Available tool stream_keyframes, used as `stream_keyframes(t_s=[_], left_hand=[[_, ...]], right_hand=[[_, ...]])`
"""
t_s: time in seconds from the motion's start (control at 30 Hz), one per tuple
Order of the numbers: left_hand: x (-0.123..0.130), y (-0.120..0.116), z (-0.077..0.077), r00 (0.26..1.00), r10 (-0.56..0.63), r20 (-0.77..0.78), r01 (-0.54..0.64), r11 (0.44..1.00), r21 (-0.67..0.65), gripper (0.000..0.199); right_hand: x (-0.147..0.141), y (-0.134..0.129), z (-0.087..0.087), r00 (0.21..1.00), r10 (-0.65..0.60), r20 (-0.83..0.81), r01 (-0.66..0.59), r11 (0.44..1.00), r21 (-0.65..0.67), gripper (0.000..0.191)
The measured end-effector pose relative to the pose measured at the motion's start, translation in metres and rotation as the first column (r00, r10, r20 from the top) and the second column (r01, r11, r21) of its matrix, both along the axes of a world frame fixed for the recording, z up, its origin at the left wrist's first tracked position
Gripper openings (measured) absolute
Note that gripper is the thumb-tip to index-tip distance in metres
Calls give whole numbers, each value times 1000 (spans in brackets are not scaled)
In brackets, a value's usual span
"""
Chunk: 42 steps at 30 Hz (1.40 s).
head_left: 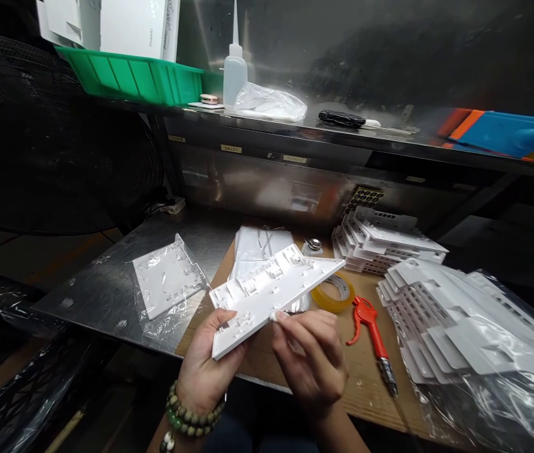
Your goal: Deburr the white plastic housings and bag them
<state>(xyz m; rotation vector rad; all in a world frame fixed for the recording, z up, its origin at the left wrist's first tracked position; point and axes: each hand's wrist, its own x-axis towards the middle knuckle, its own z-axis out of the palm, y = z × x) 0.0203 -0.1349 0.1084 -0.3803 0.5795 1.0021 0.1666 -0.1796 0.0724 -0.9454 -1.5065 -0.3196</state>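
A white plastic panel [279, 286], with clips and ribs on its upper face, is held tilted above the brown board. My left hand [210, 365] grips its lower left corner, thumb on top; beads circle that wrist. My right hand [314, 358] is at the panel's lower edge, thumb and forefinger pinched on a small white piece [274, 316] that touches or nearly touches the edge. What the piece is cannot be made out. Behind the panel lie flat clear bags [260, 242]. Left of it, another white panel [167, 280] sits in clear plastic on the metal table.
Yellow tape [333, 292], a red air gun [369, 324] and a metal-topped bottle [313, 245] stand or lie near the hands. White panels are stacked [385, 236] and bagged [465, 327] at right. A shelf [295, 129] above holds a green bin [130, 78] and squeeze bottle [235, 75].
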Motion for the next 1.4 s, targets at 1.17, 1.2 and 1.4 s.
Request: stream_keyframes(t_s=[1.17, 1.2, 1.4], left_hand=[[-15, 2, -19, 994, 32, 106, -35, 999, 31, 78], [-18, 3, -20, 995, 50, 86, -54, 998, 45, 79], [-30, 8, -21, 993, 119, 16, -120, 986, 112, 75]], right_hand=[[43, 15, -3, 952, -249, -179, 256, 966, 22, 36], [58, 23, -5, 921, -319, -222, 328, 945, 3, 32], [156, 107, -25, 863, -497, 88, 489, 779, -393, 31]])
